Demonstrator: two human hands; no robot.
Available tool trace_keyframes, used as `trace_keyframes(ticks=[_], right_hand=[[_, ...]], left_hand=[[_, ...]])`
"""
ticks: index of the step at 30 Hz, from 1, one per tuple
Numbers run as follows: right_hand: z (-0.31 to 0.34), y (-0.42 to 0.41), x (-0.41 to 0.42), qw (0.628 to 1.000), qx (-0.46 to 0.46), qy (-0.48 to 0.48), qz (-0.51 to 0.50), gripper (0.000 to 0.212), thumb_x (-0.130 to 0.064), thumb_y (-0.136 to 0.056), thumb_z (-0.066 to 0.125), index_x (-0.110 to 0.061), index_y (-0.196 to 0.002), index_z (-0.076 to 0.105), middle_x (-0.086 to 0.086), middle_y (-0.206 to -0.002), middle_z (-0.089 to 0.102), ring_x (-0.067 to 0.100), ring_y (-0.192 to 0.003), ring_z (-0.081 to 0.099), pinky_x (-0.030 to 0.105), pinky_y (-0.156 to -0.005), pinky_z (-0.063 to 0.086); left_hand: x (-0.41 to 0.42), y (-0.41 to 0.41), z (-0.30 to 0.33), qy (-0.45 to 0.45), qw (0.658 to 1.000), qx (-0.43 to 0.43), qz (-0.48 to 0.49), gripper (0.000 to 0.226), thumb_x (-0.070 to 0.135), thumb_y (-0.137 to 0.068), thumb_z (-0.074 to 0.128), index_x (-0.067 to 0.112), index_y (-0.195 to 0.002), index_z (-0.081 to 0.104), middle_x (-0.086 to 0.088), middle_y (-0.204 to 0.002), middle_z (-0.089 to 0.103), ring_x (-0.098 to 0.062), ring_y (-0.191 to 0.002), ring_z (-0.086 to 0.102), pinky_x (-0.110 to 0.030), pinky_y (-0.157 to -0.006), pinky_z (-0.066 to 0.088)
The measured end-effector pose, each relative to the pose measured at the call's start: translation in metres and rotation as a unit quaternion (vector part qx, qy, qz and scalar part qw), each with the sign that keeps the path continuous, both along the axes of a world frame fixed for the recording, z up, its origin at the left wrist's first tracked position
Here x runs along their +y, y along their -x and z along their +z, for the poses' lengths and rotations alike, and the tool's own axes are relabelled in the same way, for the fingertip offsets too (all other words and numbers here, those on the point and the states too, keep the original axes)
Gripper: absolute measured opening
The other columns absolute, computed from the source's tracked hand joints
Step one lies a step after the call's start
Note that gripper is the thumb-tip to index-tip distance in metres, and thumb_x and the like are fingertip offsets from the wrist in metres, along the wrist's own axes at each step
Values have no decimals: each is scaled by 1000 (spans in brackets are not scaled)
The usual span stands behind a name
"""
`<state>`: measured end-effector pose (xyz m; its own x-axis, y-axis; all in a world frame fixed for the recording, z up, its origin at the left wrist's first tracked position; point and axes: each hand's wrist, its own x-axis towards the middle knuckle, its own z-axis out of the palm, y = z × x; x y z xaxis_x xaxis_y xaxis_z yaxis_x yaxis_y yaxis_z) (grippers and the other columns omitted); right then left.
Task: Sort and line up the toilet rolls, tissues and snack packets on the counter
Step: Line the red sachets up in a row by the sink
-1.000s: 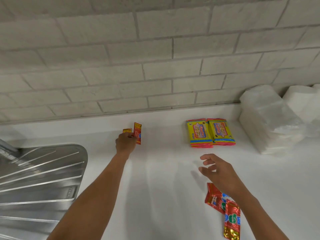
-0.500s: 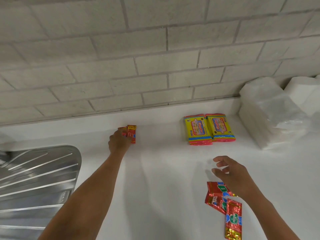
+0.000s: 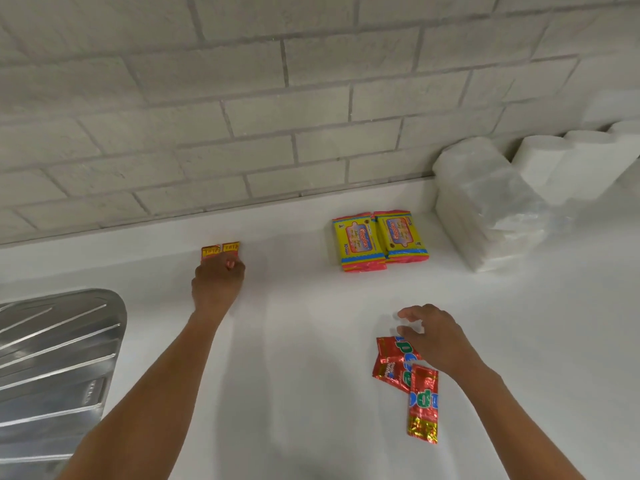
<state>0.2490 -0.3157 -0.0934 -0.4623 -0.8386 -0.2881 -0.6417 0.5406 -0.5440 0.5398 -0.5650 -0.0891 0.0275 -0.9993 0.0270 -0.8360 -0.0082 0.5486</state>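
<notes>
My left hand reaches far across the white counter and presses two small red-and-yellow snack packets flat, side by side; its fingers cover their near ends. My right hand hovers with fingers spread over the top of two red foil snack packets that lie crossed near me; it holds nothing. Two yellow tissue packs lie side by side toward the back. A plastic-wrapped stack of white tissues and white toilet rolls stand at the back right.
A steel sink drainboard fills the left edge. A grey brick wall rises behind the counter.
The left hand has laid the upright red packet down flat beside the other one. The right hand has drawn back toward the red foil packets.
</notes>
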Motion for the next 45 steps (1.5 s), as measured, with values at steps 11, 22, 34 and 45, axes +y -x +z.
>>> trace_keyframes(ticks=[11, 22, 34, 45], right_hand=[[-4, 11, 23, 988, 94, -70, 106, 46, -27, -92, 64, -29, -137, 54, -4, -134, 52, 15, -124, 42, 37, -100, 45], [-6, 19, 21, 982, 104, -81, 137, 27, -32, -88, 68, -27, -113, 57, -3, -123, 51, 17, -120, 42, 36, -95, 43], [34, 20, -5, 972, -169, 92, 133, 33, 0, -87, 68, -31, -95, 60, -6, -97, 64, 12, -89, 64, 17, -67, 52], [47, -7, -27, 942, -277, 191, 3, 29, -18, -86, 76, -29, -110, 62, -10, -106, 65, 11, -91, 67, 21, -72, 52]], left_hand=[[105, 51, 11, 5, 988, 91, -123, 15, 30, -93, 62, 32, -105, 71, 8, -84, 65, -10, -78, 61, -29, -76, 48], [183, 92, 1, -39, 979, 91, -176, 19, 30, -94, 65, 34, -112, 69, 14, -93, 64, -3, -78, 62, -26, -78, 54], [203, 137, 19, -74, 963, 20, -257, 37, 35, -97, 60, 36, -134, 55, 13, -139, 53, -12, -119, 56, -29, -99, 51], [149, 94, 31, -74, 970, 134, -188, 11, 29, -91, 69, 28, -101, 74, 9, -94, 71, -11, -80, 68, -33, -77, 58]])
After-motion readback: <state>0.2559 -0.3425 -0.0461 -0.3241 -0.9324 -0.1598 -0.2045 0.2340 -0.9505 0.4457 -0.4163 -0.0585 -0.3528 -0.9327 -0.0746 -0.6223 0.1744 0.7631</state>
